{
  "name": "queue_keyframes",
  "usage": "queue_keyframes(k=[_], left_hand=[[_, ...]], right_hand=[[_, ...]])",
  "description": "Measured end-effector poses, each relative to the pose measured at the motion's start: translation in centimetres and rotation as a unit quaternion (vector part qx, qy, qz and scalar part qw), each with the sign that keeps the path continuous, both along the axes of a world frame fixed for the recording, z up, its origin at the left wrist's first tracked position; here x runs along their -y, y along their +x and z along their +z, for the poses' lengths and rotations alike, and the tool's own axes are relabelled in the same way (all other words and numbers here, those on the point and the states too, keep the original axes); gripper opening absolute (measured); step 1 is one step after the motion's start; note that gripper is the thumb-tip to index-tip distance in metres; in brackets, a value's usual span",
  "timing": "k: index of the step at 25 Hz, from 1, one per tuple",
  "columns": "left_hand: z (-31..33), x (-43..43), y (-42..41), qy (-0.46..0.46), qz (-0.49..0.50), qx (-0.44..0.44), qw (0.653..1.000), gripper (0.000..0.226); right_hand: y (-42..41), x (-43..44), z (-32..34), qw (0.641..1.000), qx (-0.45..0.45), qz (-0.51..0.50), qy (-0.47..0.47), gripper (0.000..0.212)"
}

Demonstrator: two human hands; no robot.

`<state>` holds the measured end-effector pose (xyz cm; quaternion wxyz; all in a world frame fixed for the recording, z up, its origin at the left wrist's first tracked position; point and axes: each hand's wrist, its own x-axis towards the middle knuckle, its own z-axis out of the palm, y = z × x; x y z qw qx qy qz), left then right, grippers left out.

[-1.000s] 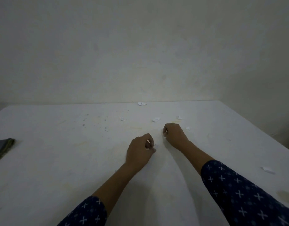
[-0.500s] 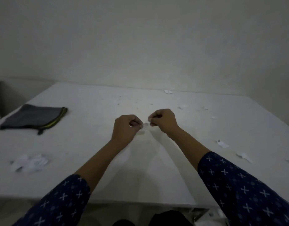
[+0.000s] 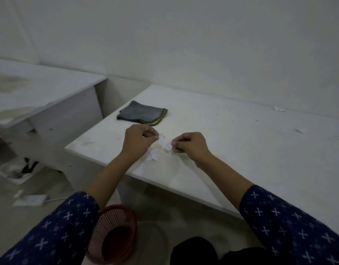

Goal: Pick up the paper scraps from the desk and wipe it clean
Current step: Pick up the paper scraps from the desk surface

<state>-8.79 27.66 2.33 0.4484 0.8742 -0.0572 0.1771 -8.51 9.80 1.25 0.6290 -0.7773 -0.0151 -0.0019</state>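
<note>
Over the white desk (image 3: 241, 150), my left hand (image 3: 138, 140) pinches a small white paper scrap (image 3: 162, 137) between thumb and fingers. My right hand (image 3: 191, 146) pinches another white scrap (image 3: 168, 145) close beside it. A small heap of scraps (image 3: 154, 155) lies on the desk just below the hands, near the front edge. More loose scraps (image 3: 279, 109) sit far right along the back. A folded grey cloth with a yellow-green edge (image 3: 143, 115) rests behind my left hand.
A red mesh waste basket (image 3: 115, 228) stands on the floor below the desk's front corner. A second white desk (image 3: 40, 96) is at the left, with a gap between the two. White items (image 3: 30, 200) lie on the floor at left.
The view has swung left and down, bringing the basket and the second desk into sight. Both hands stayed together and now hold separate scraps above the small heap.
</note>
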Motion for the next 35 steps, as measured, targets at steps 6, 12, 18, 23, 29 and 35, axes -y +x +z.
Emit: queue_keyframes(k=[6,12,18,23,29,35], left_hand=[[-0.8,-5.0,-0.7,0.003,0.031,-0.061,0.998,0.005],[-1.5,-3.5,-0.9,0.107,0.072,-0.017,0.992,0.011],[-0.7,3.6,-1.1,0.163,0.009,0.063,0.985,0.029],[-1.6,14.6,-2.8,0.268,-0.156,0.028,0.95,0.05],[-2.2,27.8,-5.0,0.303,-0.29,0.032,0.907,0.056],[-2.3,40.8,-7.7,0.266,-0.371,0.026,0.889,0.051]], right_hand=[[-0.4,-4.7,-0.2,0.996,0.039,0.03,-0.076,0.009],[-1.3,-4.1,-0.1,0.978,0.108,0.011,-0.179,0.019],[-3.0,2.6,0.2,0.933,0.147,-0.039,-0.326,0.036],[-6.5,12.2,-0.6,0.834,0.058,-0.011,-0.549,0.057],[-11.7,24.5,-1.0,0.819,-0.029,-0.097,-0.564,0.058],[-17.6,36.5,-1.3,0.806,-0.087,-0.186,-0.556,0.054]])
